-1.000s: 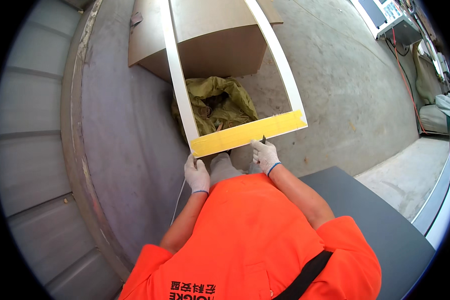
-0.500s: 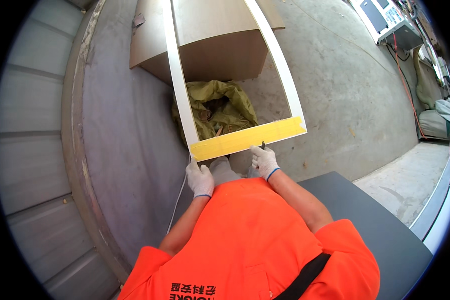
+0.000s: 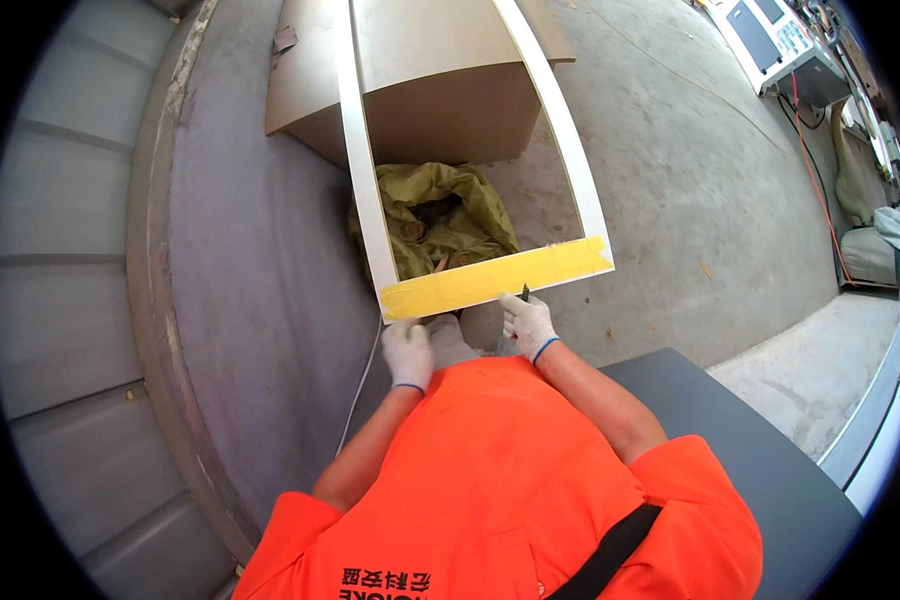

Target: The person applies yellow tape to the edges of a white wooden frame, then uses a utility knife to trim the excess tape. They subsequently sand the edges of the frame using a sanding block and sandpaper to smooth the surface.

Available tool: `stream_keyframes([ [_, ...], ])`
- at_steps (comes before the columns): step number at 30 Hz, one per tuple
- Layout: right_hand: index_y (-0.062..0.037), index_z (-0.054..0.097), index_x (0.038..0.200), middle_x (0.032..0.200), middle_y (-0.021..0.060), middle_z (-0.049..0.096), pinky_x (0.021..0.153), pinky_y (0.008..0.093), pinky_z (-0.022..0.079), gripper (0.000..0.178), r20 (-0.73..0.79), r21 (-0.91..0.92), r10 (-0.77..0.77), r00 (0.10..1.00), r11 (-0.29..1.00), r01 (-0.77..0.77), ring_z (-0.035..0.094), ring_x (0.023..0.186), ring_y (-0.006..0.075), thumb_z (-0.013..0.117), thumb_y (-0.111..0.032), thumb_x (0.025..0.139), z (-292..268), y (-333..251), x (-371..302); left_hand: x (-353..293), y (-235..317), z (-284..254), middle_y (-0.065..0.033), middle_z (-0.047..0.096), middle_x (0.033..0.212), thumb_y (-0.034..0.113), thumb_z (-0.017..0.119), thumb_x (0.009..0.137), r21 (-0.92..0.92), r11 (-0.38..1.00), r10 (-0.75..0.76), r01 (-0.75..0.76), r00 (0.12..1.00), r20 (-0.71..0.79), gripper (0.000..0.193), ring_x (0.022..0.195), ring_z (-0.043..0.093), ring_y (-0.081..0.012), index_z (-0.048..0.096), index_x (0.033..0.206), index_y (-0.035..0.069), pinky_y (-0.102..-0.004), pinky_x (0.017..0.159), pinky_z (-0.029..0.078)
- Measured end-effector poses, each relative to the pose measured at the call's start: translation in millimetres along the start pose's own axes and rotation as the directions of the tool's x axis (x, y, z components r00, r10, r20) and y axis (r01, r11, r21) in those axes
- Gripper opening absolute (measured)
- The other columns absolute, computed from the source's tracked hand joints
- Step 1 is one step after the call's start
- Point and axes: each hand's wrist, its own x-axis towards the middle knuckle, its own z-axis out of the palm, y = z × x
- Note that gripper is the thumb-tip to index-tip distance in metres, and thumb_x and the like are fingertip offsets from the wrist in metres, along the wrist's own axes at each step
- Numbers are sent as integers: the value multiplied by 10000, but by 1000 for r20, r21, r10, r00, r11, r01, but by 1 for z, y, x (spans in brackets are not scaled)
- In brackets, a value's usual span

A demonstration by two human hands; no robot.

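Observation:
A long white rectangular frame (image 3: 363, 170) stretches away from me, its near crosspiece covered by a wide yellow strip (image 3: 495, 278). Just under the near left corner is my left hand (image 3: 407, 355), in a white knit glove. Its fingers are smeared by motion, so whether it grips anything is unclear. My right hand (image 3: 530, 326), gloved too, is closed around a small dark pointed tool (image 3: 525, 292). The tool's tip sticks up at the near edge of the yellow strip, right of the middle. Most of the tool is hidden in the fingers.
An olive sack (image 3: 430, 185) with scraps in it stands open beneath the frame. Beyond it are wood-coloured panels (image 3: 440, 110) under the rails. A dark grey panel (image 3: 720, 430) lies at my right. A white machine (image 3: 770, 40) with a red cable stands far right; a wall (image 3: 70, 330) runs along the left.
My left hand has shifted slightly right and inward from the frame's left corner, and its fingers are now blurred. My right hand has stayed nearly in place with the tool.

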Motion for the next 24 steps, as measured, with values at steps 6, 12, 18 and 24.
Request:
stream_keyframes([
  [6, -130, 557, 870, 588, -49, 413, 442, 313, 290, 193, 6, -4, 11, 1000, 1000, -11, 346, 434, 97, 714, -146, 982, 6, -1, -1, -6, -2, -19, -161, 744, 1112, 100, 635, 945, -203, 973, -123, 112, 991, -44, 263, 1049, 703, -249, 733, 1141, -46, -353, 976, 536],
  [12, -138, 559, 868, 600, -56, 428, 437, 308, 282, 207, -36, -84, 33, 999, 996, -36, 357, 436, 90, 723, -188, 983, 8, -2, -4, 21, -22, -56, -180, 742, 1123, 141, 673, 937, 27, 1000, 14, -9, 986, -164, 277, 1059, 714, -295, 743, 1143, -30, -385, 983, 540],
  [18, -151, 534, 854, 601, -68, 412, 438, 296, 268, 244, -72, -182, 33, 997, 982, -45, 341, 444, 78, 724, -222, 990, 17, -6, -16, 36, -4, -63, -157, 739, 1070, 210, 706, 924, 253, 963, 104, -89, 994, -46, 214, 1000, 716, -333, 769, 1062, 60, -424, 899, 563],
  [24, -154, 535, 857, 602, -63, 415, 435, 310, 277, 235, -63, -100, 26, 998, 994, -32, 343, 440, 86, 716, -220, 991, 14, 1, -3, 45, 4, -62, -139, 733, 1026, 261, 657, 959, 519, 839, 148, -164, 986, 72, 184, 940, 719, -355, 745, 1020, 111, -477, 831, 574],
])
